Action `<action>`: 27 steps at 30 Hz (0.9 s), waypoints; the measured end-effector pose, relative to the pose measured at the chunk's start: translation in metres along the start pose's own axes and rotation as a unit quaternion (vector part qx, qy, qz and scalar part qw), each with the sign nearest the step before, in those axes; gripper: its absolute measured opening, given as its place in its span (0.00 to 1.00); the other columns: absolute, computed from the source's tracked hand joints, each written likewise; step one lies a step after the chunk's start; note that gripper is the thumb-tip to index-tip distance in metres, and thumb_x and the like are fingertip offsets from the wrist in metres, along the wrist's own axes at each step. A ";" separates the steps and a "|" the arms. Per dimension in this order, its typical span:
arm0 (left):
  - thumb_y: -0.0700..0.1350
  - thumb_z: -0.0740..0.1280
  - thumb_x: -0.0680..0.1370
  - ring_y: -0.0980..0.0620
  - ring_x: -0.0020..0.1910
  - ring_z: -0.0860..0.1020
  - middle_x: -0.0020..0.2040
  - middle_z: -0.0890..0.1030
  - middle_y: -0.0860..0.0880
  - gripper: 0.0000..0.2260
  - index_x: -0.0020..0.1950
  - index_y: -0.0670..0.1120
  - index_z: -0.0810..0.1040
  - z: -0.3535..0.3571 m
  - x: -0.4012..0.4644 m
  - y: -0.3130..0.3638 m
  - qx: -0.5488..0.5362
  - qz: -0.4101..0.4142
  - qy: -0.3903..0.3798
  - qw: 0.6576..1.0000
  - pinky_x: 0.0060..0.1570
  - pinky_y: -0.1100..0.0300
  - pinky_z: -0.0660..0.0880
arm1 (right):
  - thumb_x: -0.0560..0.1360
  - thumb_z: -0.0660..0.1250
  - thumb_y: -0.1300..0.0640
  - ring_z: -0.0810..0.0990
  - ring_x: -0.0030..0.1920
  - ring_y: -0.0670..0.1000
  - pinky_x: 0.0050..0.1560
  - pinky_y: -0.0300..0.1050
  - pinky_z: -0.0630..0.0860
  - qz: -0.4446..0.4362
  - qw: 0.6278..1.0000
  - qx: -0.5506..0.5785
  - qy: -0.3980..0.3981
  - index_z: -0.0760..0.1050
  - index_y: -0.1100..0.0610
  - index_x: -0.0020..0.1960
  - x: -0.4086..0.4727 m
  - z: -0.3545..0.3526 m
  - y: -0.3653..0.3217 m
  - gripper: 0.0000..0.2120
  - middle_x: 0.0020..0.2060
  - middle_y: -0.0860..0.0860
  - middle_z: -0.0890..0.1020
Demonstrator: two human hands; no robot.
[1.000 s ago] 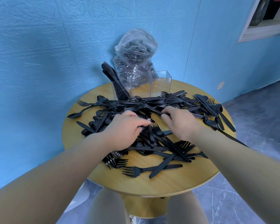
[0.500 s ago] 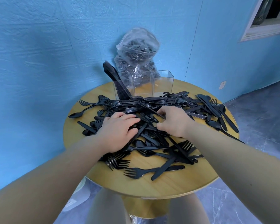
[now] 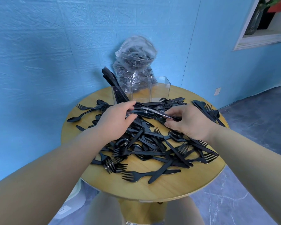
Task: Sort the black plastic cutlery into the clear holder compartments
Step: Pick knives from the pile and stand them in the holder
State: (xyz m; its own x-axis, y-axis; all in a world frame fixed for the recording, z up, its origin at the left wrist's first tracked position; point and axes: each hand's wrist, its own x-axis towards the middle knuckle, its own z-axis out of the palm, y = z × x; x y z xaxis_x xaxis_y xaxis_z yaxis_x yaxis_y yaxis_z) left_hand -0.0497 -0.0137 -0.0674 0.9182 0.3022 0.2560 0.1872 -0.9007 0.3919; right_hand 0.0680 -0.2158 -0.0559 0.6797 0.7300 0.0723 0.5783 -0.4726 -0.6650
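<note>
Nearest the person, below both wrists, a lone black fork (image 3: 133,175) and a knife (image 3: 162,173) lie crossed on the bare edge of the round wooden table (image 3: 177,190), at the near fringe of the cutlery pile (image 3: 152,143) that spreads under and around the hands. A second ago both hands were pressed low into that heap, fingers buried among the handles; now they have lifted and drawn apart, and a small bunch of knives (image 3: 151,112) spans the gap between them. The left hand (image 3: 115,120) grips one end, thumb under and fingers curled over it, while the right hand (image 3: 185,122) pinches the other end between thumb and fingertips — how many pieces are in the bunch cannot be told, since they blur together. So the picking step looks done and the carry is what remains. Just beyond the hands stands the clear holder (image 3: 159,93) with three compartments: the one beyond the left hand already has dark cutlery (image 3: 112,82) leaning out of it, the other two look empty. Those pieces seem to be knives, so the bunch probably belongs there, though most of the pile is still unsorted. Behind the holder, against the blue wall, a clear plastic bag (image 3: 135,59) holds more black cutlery.
</note>
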 end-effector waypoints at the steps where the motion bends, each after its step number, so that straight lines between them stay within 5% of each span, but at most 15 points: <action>1: 0.50 0.62 0.80 0.56 0.59 0.74 0.63 0.76 0.54 0.22 0.74 0.53 0.65 -0.002 -0.002 0.001 -0.026 -0.012 -0.003 1.000 0.58 0.65 0.66 | 0.73 0.71 0.57 0.79 0.50 0.42 0.61 0.39 0.70 -0.003 1.000 -0.008 0.005 0.78 0.54 0.59 0.000 0.001 0.000 0.14 0.48 0.45 0.82; 4: 0.52 0.66 0.78 0.63 0.48 0.77 0.51 0.79 0.60 0.22 0.71 0.53 0.69 -0.008 -0.007 0.001 -0.075 -0.030 -0.009 0.997 0.46 0.70 0.67 | 0.75 0.69 0.55 0.79 0.55 0.45 0.64 0.41 0.70 -0.029 0.998 -0.054 0.026 0.78 0.53 0.61 -0.002 0.005 -0.003 0.15 0.53 0.46 0.82; 11: 0.55 0.69 0.75 0.61 0.48 0.77 0.49 0.77 0.61 0.26 0.71 0.54 0.69 -0.020 -0.012 0.002 -0.140 -0.081 0.008 0.987 0.43 0.72 0.67 | 0.79 0.61 0.55 0.81 0.51 0.50 0.55 0.47 0.76 -0.126 0.977 -0.164 0.051 0.74 0.50 0.65 0.000 0.022 -0.008 0.16 0.51 0.46 0.84; 18: 0.50 0.69 0.76 0.59 0.49 0.76 0.53 0.79 0.55 0.17 0.65 0.51 0.76 -0.025 -0.012 0.002 -0.147 -0.106 0.045 0.982 0.51 0.66 0.67 | 0.79 0.63 0.54 0.81 0.51 0.49 0.55 0.42 0.75 -0.137 0.978 -0.143 0.071 0.75 0.52 0.64 0.002 0.026 -0.013 0.14 0.51 0.47 0.84; 22: 0.46 0.69 0.76 0.67 0.41 0.77 0.41 0.81 0.58 0.13 0.60 0.50 0.79 -0.028 -0.013 0.002 -0.194 -0.120 0.052 0.972 0.42 0.74 0.68 | 0.79 0.61 0.51 0.80 0.49 0.48 0.50 0.39 0.73 -0.121 0.984 -0.112 0.070 0.75 0.52 0.63 0.001 0.031 -0.014 0.14 0.48 0.48 0.84; 27: 0.43 0.67 0.77 0.65 0.36 0.79 0.38 0.83 0.57 0.07 0.55 0.50 0.77 -0.029 -0.012 0.003 -0.256 -0.144 0.053 0.954 0.34 0.75 0.71 | 0.80 0.61 0.52 0.81 0.49 0.49 0.54 0.43 0.75 -0.127 0.982 -0.118 0.070 0.74 0.53 0.66 0.002 0.036 -0.015 0.15 0.48 0.49 0.84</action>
State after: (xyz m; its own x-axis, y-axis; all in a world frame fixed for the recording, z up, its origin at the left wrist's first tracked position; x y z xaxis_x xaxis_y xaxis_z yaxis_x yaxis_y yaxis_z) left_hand -0.0703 -0.0108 -0.0434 0.8084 0.5692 0.1499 0.2073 -0.5137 0.8326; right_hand 0.0447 -0.1895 -0.0726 0.5459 0.7715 0.3268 0.8144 -0.3970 -0.4232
